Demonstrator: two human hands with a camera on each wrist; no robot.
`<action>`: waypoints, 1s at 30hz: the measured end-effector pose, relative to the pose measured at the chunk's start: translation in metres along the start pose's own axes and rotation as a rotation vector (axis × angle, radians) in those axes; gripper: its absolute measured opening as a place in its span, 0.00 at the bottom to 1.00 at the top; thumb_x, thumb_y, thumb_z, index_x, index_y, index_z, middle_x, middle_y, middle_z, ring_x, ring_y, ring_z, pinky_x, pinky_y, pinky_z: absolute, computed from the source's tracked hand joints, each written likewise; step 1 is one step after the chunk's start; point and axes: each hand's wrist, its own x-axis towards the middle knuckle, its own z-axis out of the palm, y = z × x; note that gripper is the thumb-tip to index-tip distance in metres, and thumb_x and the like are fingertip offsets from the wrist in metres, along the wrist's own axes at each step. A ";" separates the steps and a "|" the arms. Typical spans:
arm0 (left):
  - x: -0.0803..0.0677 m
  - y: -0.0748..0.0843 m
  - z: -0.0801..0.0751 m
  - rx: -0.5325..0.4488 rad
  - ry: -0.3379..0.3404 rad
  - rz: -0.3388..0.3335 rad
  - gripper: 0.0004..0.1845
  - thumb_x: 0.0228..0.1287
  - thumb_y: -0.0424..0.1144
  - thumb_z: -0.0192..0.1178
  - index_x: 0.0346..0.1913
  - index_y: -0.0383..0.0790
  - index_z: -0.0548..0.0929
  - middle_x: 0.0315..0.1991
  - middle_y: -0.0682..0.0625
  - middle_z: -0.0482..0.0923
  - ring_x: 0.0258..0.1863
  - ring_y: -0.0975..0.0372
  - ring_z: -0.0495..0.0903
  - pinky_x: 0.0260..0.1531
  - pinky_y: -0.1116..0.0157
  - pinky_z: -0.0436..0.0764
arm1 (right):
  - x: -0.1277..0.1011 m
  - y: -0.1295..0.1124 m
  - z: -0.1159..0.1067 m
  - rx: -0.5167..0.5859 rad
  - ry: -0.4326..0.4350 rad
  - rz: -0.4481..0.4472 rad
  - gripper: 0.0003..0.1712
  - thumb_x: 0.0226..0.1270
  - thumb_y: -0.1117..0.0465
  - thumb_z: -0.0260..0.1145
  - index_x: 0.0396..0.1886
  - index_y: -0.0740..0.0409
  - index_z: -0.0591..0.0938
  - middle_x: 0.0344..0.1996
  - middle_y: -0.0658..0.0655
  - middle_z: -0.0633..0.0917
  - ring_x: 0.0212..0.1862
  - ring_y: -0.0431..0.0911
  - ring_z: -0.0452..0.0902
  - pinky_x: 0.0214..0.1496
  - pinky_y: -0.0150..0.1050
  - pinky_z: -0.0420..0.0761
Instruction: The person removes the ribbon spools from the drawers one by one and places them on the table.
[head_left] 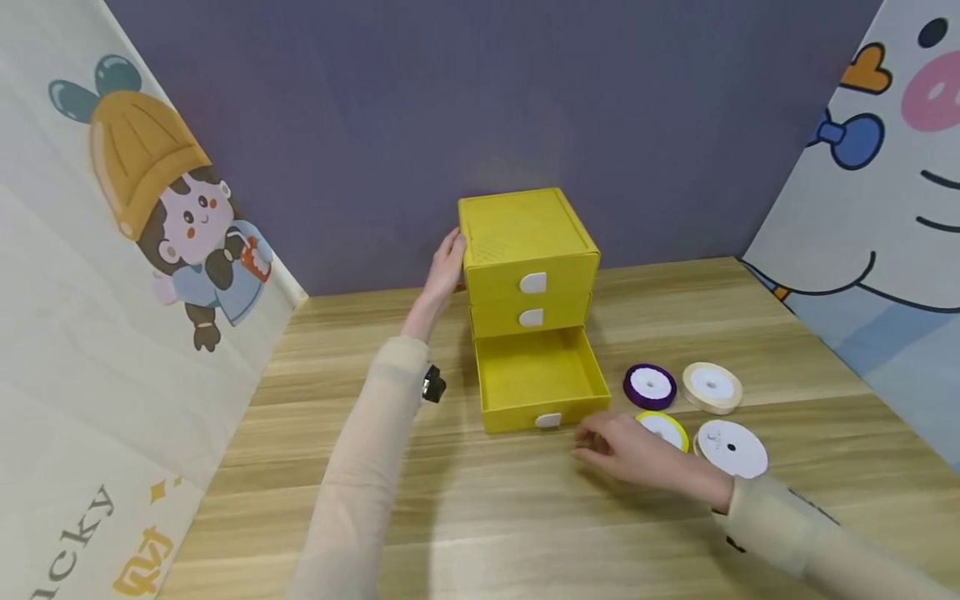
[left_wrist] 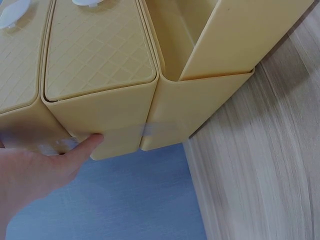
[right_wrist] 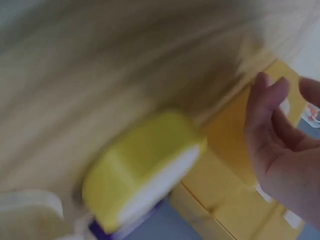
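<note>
A yellow three-drawer box (head_left: pixel 528 229) stands against the back wall, its bottom drawer (head_left: pixel 536 367) pulled out and bare inside. My left hand (head_left: pixel 447 265) rests on the box's left side; in the left wrist view the thumb and fingers press lightly along the side panel. My right hand (head_left: pixel 626 450) hovers just right of the drawer's front corner, fingers loosely bent around nothing. Partly behind that wrist lies a yellow ribbon spool (head_left: pixel 666 427), which shows blurred in the right wrist view.
Beside the yellow spool lie a purple ribbon spool (head_left: pixel 649 387), a cream ribbon spool (head_left: pixel 712 387) and a white-faced spool (head_left: pixel 733 450). Cartoon-printed cloths hang at the left and right of the wooden table (head_left: pixel 360 333), with a dark blue wall behind.
</note>
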 end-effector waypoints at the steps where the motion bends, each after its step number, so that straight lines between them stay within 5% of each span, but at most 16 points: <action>1: 0.004 -0.004 0.000 -0.009 -0.001 0.001 0.30 0.82 0.50 0.35 0.80 0.46 0.48 0.81 0.47 0.46 0.80 0.53 0.47 0.77 0.50 0.57 | 0.002 -0.001 0.002 0.066 -0.029 0.065 0.10 0.67 0.58 0.69 0.38 0.60 0.85 0.26 0.48 0.85 0.25 0.32 0.76 0.28 0.28 0.79; 6: 0.020 -0.025 0.001 -0.023 0.011 0.004 0.32 0.81 0.55 0.36 0.80 0.50 0.48 0.81 0.50 0.46 0.80 0.54 0.49 0.75 0.48 0.61 | 0.012 0.000 0.013 0.391 -0.117 0.406 0.20 0.74 0.50 0.61 0.40 0.64 0.85 0.24 0.54 0.84 0.23 0.38 0.78 0.26 0.31 0.82; 12: 0.023 -0.028 0.004 -0.012 0.028 0.037 0.33 0.80 0.57 0.35 0.80 0.49 0.48 0.81 0.50 0.47 0.80 0.54 0.50 0.75 0.48 0.61 | 0.019 0.003 0.015 0.741 -0.110 0.669 0.32 0.75 0.44 0.57 0.51 0.73 0.81 0.42 0.60 0.87 0.32 0.37 0.81 0.38 0.30 0.86; 18: 0.024 -0.027 0.003 -0.007 0.040 0.055 0.32 0.81 0.55 0.36 0.80 0.47 0.49 0.81 0.48 0.48 0.80 0.53 0.49 0.78 0.50 0.55 | 0.024 0.004 0.013 0.950 -0.112 0.754 0.37 0.74 0.41 0.58 0.56 0.75 0.77 0.37 0.52 0.86 0.30 0.33 0.80 0.37 0.26 0.84; 30: 0.024 -0.027 0.003 0.009 0.046 0.073 0.32 0.81 0.54 0.36 0.80 0.46 0.50 0.81 0.47 0.48 0.80 0.53 0.49 0.79 0.52 0.52 | 0.030 0.002 0.018 1.014 -0.065 0.783 0.31 0.75 0.45 0.59 0.51 0.74 0.79 0.30 0.47 0.87 0.26 0.31 0.78 0.32 0.23 0.82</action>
